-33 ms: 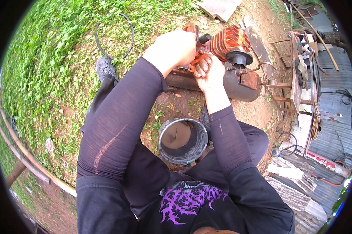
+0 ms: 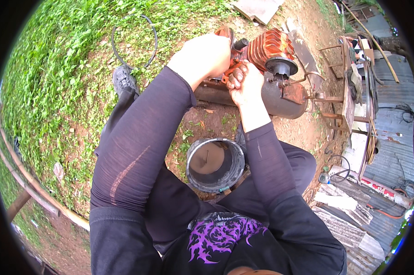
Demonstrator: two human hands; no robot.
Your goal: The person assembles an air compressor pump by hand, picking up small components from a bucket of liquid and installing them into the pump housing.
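One compressor (image 2: 272, 89) stands beyond the seated person's bucket, at the edge of the grass. Its tank (image 2: 282, 107) is a dark, dull cylinder lying lengthwise, with a rust-brown patch toward the right end. In front, between the person's legs, sits the black bucket (image 2: 230, 168), scuffed pale at the rim and holding murky brown liquid. Above the tank rises the finned block (image 2: 270, 46), orange, its ridges stained darker. The left hand (image 2: 204, 57) is bent over the orange parts beside it; its fingers are hidden, so their state cannot be told. The right hand (image 2: 246, 83) is at the block's near side, fingers curled closed, though any object inside cannot be made out. Smaller are a dark round cap (image 2: 280, 66) and a black stub (image 2: 240, 44). Since the earlier frame, the right hand has shifted slightly up and leftward; the compressor looks unchanged.
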